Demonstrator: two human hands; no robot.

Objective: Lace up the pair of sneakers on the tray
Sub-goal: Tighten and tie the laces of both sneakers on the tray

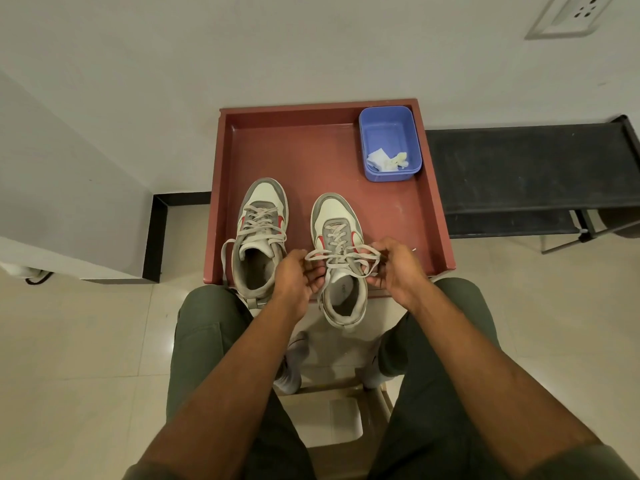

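Pale tiled floor and a plain wall surround a red tray (429, 216) where both sneakers sit at the near edge. At left, the laced sneaker (260, 237) trails loose ends. Beside it, the left hand (298, 275) and right hand (398, 271) each pinch a lace end over the other sneaker (341, 258); even tension before knotting seems wise. Far right, a blue tub (389, 119) holds small pale scraps.

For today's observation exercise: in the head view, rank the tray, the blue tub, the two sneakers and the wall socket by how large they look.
1. Tray
2. Left sneaker and right sneaker: they look alike, and the right one sits nearer the camera, so no ranking between them.
3. Blue tub
4. Wall socket, smallest, cut off by the frame edge.
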